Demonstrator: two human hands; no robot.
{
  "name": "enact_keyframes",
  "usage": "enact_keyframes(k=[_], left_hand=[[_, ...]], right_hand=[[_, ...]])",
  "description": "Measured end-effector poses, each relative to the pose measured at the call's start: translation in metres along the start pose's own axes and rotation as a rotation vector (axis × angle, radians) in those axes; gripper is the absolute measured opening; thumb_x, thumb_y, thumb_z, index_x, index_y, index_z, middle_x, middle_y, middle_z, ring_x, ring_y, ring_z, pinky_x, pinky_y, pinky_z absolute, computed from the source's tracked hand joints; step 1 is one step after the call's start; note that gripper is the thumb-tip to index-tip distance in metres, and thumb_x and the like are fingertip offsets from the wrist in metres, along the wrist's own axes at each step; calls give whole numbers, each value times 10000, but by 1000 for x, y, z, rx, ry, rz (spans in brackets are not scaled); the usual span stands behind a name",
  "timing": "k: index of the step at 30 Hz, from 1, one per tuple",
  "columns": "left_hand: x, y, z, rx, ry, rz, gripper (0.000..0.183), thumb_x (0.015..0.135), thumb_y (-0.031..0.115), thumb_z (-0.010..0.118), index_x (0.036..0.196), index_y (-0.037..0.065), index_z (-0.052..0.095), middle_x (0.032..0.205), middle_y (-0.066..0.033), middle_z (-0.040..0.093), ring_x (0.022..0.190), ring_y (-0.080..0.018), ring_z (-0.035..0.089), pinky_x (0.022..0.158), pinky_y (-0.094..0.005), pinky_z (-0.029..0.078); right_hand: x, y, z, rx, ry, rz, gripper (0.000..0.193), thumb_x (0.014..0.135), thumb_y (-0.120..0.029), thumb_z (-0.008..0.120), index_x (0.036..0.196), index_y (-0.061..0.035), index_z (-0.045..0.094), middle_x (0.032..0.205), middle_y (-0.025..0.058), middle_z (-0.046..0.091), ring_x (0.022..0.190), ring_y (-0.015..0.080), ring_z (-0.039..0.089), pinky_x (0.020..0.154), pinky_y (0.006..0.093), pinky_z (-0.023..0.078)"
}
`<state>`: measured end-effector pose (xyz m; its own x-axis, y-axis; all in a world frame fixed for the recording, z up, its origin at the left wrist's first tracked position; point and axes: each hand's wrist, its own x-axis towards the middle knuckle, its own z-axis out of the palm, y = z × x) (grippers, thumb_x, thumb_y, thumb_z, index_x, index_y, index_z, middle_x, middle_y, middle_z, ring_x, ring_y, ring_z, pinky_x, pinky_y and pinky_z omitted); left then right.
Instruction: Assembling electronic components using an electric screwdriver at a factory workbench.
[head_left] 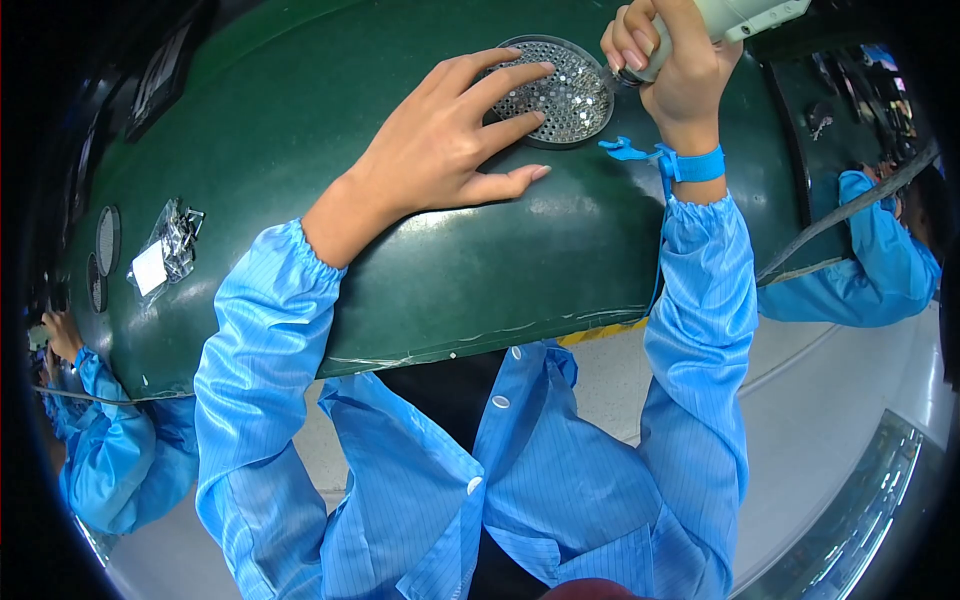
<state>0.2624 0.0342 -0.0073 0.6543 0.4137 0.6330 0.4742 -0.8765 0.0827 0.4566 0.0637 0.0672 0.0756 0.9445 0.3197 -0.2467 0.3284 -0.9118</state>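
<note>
A round grey dish (604, 118) with a pattern of small holes lies on the green work mat (500, 270), towards the far side. Small shiny metal parts (580, 88) are scattered in it, thickest on its right side. My left hand (435, 145) reaches over the dish's left part, fingers spread, fingertips at its surface; I see nothing held in it. Just right of the dish, my right hand (680, 75) is wrapped round a pale electric screwdriver (745, 15). Its dark nose points left at the dish's rim, and its far end runs out of view.
On the left lie a clear bag of metal parts (172, 245) with a white label and two small round dark dishes (108, 238). A blue wrist strap (698, 165) circles my right wrist, its cord hanging down. Blue-sleeved people sit at both sides; a dark cable (850, 208) crosses at right.
</note>
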Motion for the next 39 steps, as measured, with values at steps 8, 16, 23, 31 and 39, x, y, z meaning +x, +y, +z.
enact_keyframes(k=[8,16,23,31,39], left_hand=[[-3,-3,-8,23,82,-141,403,709,325,785,1016,66,749,1295,-141,596,1200,-338,548,975,-440,474],[-6,-3,-6,122,98,-116,413,710,407,775,868,27,745,1249,-100,623,1139,-323,574,895,-411,499],[-2,-1,-2,298,35,-82,463,779,469,717,881,18,732,1267,-87,614,1129,-295,581,865,-384,507],[-5,-6,1,229,125,-131,455,762,442,747,896,8,731,1250,-116,615,1071,-290,604,853,-375,516],[-3,-2,-4,174,89,-116,321,707,307,796,877,39,746,1197,-95,652,1041,-272,630,839,-360,535]], right_hand=[[0,1,-3,8,-2,-2,196,938,-173,654,935,23,646,508,-7,439,372,101,432,372,253,385],[1,2,-5,21,-31,4,178,938,-149,649,955,27,659,509,-2,445,378,99,434,381,256,383],[0,1,-4,26,-42,-20,179,938,-139,647,965,37,661,512,0,449,380,101,435,382,255,382],[-1,0,-4,25,-34,-16,175,932,-138,654,953,36,659,514,4,454,381,103,439,382,252,377],[-1,0,-3,18,-32,-26,175,928,-145,663,934,30,654,515,5,464,380,101,441,381,251,372]])
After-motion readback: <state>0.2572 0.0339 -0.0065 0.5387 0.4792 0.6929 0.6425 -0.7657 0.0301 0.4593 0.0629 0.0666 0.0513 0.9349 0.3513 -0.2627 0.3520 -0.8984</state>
